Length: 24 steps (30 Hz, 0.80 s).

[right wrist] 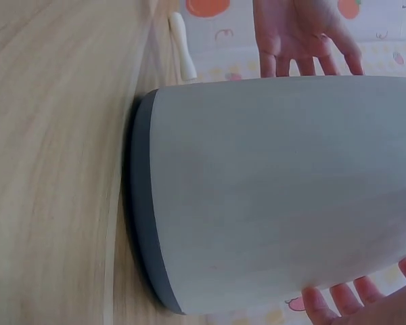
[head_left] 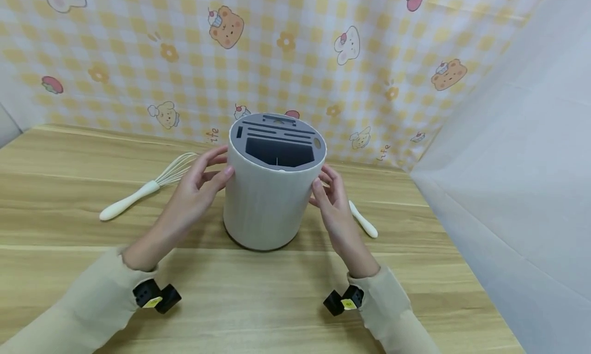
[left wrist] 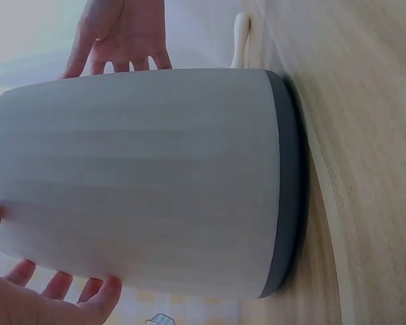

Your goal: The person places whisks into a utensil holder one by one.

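A white cylindrical knife block [head_left: 268,205] with a dark grey slotted top [head_left: 258,125] stands upright on the wooden table. My left hand [head_left: 198,182] holds its left side near the top, thumb on the front and fingers reaching round behind. On the opposite side my right hand [head_left: 337,215] holds it the same way, thumb by the rim. In the left wrist view the dark base band [left wrist: 287,183] of the block sits at the table surface. Fingertips [right wrist: 314,298] of the right hand press against the smooth wall in the right wrist view.
To the left lies a whisk [head_left: 134,197] with a white handle, its wires partly behind my left hand. A white utensil handle [head_left: 365,223] lies to the right, its other end hidden. A yellow checked curtain [head_left: 286,61] hangs behind the table [head_left: 258,302]; a white sheet [head_left: 517,154] borders the right.
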Available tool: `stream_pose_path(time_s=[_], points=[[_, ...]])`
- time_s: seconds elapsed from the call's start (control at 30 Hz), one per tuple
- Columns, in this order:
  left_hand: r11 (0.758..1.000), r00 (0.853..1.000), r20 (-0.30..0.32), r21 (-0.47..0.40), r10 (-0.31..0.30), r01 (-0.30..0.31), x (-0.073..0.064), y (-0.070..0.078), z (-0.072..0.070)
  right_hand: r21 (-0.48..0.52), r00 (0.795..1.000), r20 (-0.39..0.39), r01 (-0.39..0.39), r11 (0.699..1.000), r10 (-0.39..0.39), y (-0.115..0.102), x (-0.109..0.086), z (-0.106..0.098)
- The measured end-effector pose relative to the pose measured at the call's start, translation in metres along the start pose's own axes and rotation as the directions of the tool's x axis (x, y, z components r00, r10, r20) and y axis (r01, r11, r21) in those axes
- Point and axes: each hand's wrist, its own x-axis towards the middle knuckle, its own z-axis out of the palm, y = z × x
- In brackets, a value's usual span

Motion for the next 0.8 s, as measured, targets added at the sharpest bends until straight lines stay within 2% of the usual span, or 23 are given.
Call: stream_pose_path(time_s=[0.27, 0.63, 0.8], points=[[1.0, 1.0, 0.003, -0.007, -0.013, 0.013, -0.0046, 0.002, 0.0012, -0.021, 1.0, 0.014, -0.002, 1.0, 0.003, -0.0037, -0.0078, -0.0016], [1.0, 1.0, -0.02, 0.005, -0.023, 0.023, -0.006, 0.0012, 0.0026, 0.006, 1.0, 0.011, 0.009, 1.0, -0.009, -0.0025, -0.0097, -0.0001], [1.0, 1.0, -0.011, 0.005, -0.029, 0.03, -0.0064, 0.0021, 0.0017, 0.011, 1.0, 0.005, 0.003, 1.0, -0.003, -0.0019, -0.0096, -0.0011]])
